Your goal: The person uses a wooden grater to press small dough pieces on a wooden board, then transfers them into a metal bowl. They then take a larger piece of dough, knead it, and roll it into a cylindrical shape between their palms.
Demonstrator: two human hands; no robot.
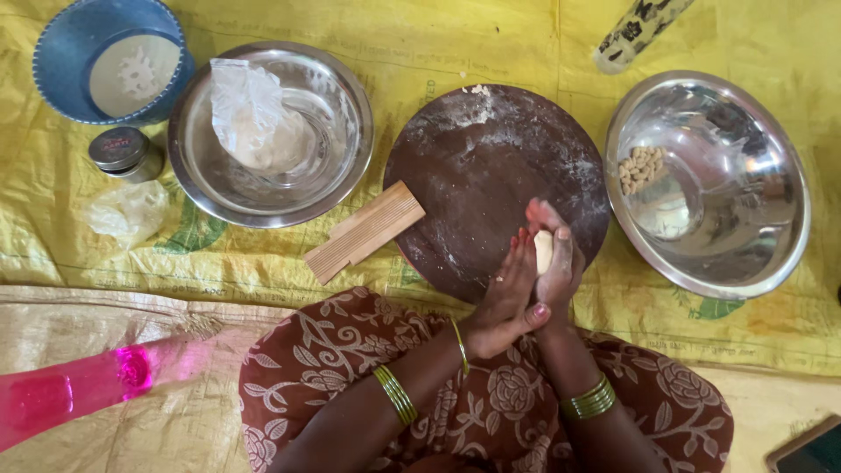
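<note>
A small pale lump of dough [544, 250] is pressed between my two palms, just above the near edge of a round, flour-dusted brown board [477, 175]. My left hand [506, 293] cups it from the left with fingers pointing up. My right hand [557, 254] closes over it from the right. Both wrists wear gold-green bangles. My lap, in a brown floral cloth, is below.
A steel bowl [215, 180] holding a plastic bag of flour sits left of the board; a ridged wooden block [363, 232] lies between. Right, a steel bowl [771, 254] holds small shaped dough pieces [639, 166]. A blue container [66, 66], small tin [123, 151] and pink bottle [79, 385] lie left.
</note>
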